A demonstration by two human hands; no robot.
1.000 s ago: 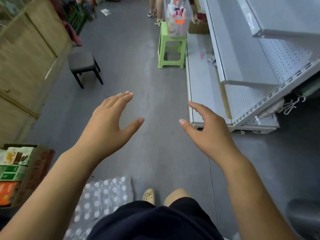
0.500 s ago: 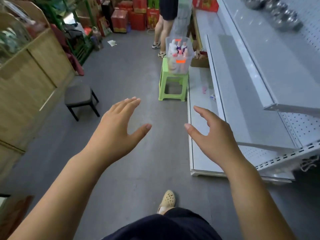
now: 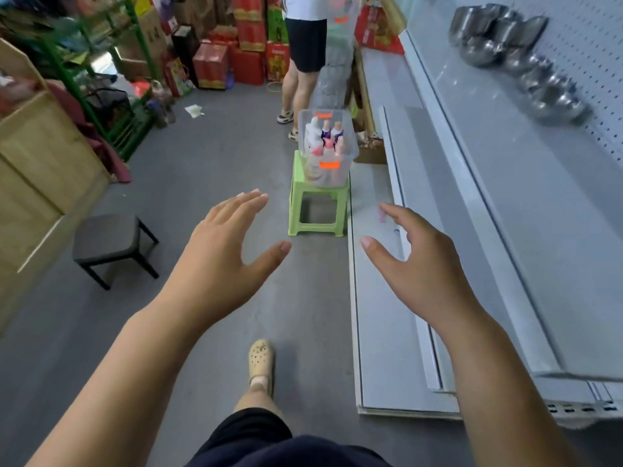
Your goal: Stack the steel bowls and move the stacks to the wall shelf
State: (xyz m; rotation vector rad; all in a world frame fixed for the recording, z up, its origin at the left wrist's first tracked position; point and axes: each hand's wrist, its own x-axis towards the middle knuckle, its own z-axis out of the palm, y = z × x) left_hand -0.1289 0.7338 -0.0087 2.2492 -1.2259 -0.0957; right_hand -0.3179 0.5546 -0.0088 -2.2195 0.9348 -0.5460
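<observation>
Ahead of you, a clear plastic bin (image 3: 344, 170) of bottles (image 3: 325, 138) sits on a green stool (image 3: 318, 210). A dark stool (image 3: 109, 235) stands to your left by a wooden cabinet (image 3: 43, 170), with red boxes (image 3: 249, 59) stacked beyond and what looks like crumpled paper (image 3: 194, 110) on the floor (image 3: 202, 163).

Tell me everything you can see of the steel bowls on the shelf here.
The steel bowls are shiny, silver-grey metal. They sit in a loose row on the white wall shelf at upper right, close to its pegboard back. Several look nested or leaning together; blur hides the count. The left hand and right hand, both open, are well apart from them.
</observation>
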